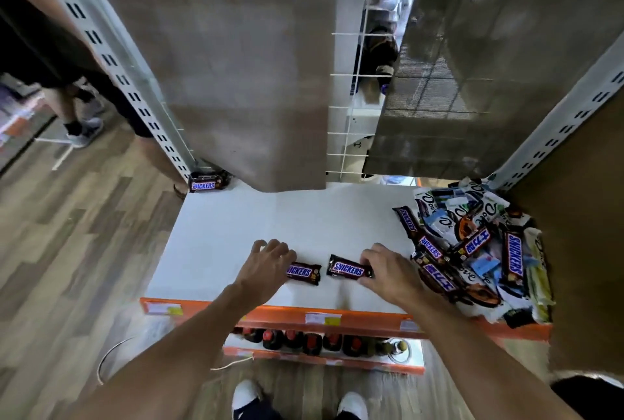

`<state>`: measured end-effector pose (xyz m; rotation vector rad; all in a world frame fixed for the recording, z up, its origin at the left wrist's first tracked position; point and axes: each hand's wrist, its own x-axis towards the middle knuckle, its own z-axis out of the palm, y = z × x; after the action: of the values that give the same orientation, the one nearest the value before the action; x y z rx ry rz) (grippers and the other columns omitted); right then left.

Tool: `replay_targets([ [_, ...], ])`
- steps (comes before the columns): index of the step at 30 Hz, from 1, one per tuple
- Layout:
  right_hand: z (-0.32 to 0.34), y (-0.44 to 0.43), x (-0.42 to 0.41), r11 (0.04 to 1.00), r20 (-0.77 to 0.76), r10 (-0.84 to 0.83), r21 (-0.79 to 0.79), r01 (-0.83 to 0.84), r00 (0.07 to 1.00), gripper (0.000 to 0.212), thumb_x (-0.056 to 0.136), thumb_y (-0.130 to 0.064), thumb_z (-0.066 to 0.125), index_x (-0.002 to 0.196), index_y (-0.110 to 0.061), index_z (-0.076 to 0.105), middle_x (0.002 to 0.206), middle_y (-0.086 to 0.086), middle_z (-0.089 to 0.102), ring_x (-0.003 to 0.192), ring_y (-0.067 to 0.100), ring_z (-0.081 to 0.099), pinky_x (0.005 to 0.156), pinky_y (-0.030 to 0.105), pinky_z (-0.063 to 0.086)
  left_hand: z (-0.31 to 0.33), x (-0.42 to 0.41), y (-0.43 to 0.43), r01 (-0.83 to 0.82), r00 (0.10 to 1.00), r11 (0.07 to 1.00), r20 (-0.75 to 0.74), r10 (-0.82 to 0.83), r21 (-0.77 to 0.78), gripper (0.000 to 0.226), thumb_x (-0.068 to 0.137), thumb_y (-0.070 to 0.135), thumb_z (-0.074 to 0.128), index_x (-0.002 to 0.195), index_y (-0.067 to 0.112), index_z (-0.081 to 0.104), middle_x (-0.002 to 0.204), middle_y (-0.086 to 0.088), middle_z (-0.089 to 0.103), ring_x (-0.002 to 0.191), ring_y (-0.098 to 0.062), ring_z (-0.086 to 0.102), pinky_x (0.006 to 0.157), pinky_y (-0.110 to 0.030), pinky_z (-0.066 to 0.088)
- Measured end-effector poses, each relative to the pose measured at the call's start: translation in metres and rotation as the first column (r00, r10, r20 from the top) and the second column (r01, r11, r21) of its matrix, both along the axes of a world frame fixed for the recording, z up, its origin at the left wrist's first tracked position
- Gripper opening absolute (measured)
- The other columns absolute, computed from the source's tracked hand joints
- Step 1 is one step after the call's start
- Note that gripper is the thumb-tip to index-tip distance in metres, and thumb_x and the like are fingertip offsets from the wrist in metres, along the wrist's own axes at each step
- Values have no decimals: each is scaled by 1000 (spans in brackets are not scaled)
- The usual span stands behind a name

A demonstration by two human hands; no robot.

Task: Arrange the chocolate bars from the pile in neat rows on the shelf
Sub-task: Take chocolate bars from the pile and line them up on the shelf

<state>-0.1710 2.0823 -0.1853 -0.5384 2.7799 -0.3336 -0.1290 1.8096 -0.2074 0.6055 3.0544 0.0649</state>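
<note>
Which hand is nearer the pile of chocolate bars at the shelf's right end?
Right. The right hand is just left of the pile; the left hand is farther left still.

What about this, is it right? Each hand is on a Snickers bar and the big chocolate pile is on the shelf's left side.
No. The head view shows the pile on the right side of the shelf, not the left. The rest holds: the left hand is on the left Snickers bar, the right hand on the right Snickers bar.
</note>
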Motion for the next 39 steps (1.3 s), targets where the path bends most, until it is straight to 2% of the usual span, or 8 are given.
replay_targets([
  [7,-1,-73,-14,996,-19,90,-7,-90,996,33,81,-39,68,105,-18,59,105,-1,53,92,22,58,74,32,43,-6,11,-65,-93,993,995,-65,96,44,41,56,39,89,83,16,68,79,0,62,76,-24,62,69,-40,51],
  [14,-7,-152,-32,986,-71,156,-50,-159,985,34,83,-37,67,107,-16,59,105,0,54,90,21,58,75,32,45,-11,5,-130,-171,974,983,-141,179,71,38,58,24,87,89,14,69,86,-4,65,81,-27,63,71,-43,51],
  [19,-10,-200,-55,980,-144,184,-54,-194,972,33,81,-36,70,104,-14,58,103,1,51,88,23,57,75,34,45,-19,-13,-169,-221,952,970,-196,237,101,29,62,23,68,90,13,67,87,-4,64,82,-29,62,74,-41,46],
  [26,-22,-265,-82,966,-248,226,-63,-249,942,28,82,-30,69,99,-11,57,104,6,53,88,30,58,73,35,44,-27,-35,-204,-249,931,965,-252,262,84,40,60,16,82,97,11,66,94,-8,63,89,-32,61,76,-44,47],
  [29,-23,-285,-91,961,-276,232,-82,-263,933,26,82,-27,69,99,-11,57,107,6,53,90,30,58,75,35,44,-32,-43,-212,-249,916,965,-303,262,80,36,68,20,75,101,11,65,99,-10,60,93,-33,59,77,-44,47],
  [32,-22,-301,-99,960,-287,233,-87,-267,929,24,82,-24,68,100,-12,58,105,7,51,89,30,59,77,37,46,-35,-52,-216,-240,901,967,-350,255,87,34,76,29,59,106,13,62,104,-11,59,96,-34,57,76,-44,47],
  [36,-21,-317,-105,963,-323,215,-88,-255,922,23,82,-17,64,104,-12,58,104,10,53,87,32,60,78,40,50,-42,-63,-221,-255,888,960,-364,279,114,47,70,19,77,112,14,58,105,-10,58,93,-32,56,74,-44,46],
  [39,-23,-324,-111,966,-337,212,-68,-249,917,26,83,-16,62,109,-12,58,102,14,59,88,34,61,78,39,50,-44,-68,-224,-271,876,953,-374,303,137,50,74,22,77,117,17,52,104,-7,56,91,-29,54,72,-45,46],
])
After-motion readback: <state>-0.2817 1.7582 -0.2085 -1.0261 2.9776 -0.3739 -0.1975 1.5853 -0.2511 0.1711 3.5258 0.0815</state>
